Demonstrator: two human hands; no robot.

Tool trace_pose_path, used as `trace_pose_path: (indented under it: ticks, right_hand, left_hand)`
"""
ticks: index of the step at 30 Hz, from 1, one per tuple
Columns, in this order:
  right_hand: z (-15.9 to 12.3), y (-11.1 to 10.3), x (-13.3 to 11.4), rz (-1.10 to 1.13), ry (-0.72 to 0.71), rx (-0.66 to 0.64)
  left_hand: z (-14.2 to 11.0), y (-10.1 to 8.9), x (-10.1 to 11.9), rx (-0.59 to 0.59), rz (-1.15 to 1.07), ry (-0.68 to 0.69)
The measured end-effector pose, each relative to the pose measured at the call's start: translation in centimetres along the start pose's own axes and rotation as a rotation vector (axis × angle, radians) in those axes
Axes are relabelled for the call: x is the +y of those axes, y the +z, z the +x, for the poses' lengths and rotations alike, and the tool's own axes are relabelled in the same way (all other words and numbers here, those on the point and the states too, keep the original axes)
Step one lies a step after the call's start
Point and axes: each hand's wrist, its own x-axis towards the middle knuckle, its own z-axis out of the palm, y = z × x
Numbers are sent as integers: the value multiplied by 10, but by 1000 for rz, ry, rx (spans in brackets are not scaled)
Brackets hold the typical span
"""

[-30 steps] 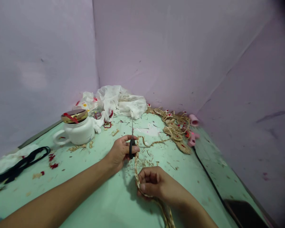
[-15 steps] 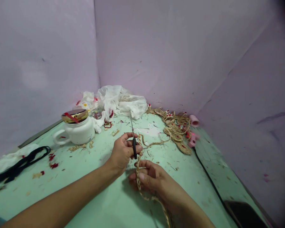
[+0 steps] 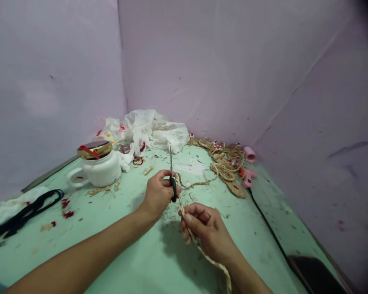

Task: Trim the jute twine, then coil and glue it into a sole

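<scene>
My left hand (image 3: pixel 158 194) grips black-handled scissors (image 3: pixel 172 177), blades pointing up and away. Just below it my right hand (image 3: pixel 204 228) pinches a braided jute rope (image 3: pixel 207 257) that runs from the scissors down past my wrist toward the lower edge. The rope's thin loose end (image 3: pixel 196 183) trails right over the green table (image 3: pixel 125 253). Both hands hover close together above the table.
A white mug with a gold lid (image 3: pixel 95 165) stands at left, crumpled white plastic (image 3: pixel 153 130) in the corner. A jute pile with red bits (image 3: pixel 227 165) and a pink glue gun (image 3: pixel 248 177) with black cord lie right. Black straps (image 3: pixel 24 212) lie far left, a dark phone (image 3: pixel 315 275) lower right.
My right hand has lifted off the table and moved up toward the scissors, pulling the braided rope straighter. My left hand with the scissors shifted slightly right.
</scene>
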Motion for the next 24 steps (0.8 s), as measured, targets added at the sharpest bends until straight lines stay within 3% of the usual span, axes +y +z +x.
trace_pose_path:
  ticks: [5,7,11,14,24]
  right_hand:
    - [11,-15,3,89,22,100]
    - [13,-21,0,122,14,170]
    - [11,-29,-11,142,-13,225]
    - [10,-31,-16,147,-28,227]
    - [8,-32,-16,138,34,124]
  left_hand:
    - [7,-12,2,-82,107,16]
    - [5,-22,5,-151,231,90]
    - [-3,-39,9,-366,907,565]
    - [-6,-41,10,-485,1157,738]
    - [-10,-36,9,-532,1363,825]
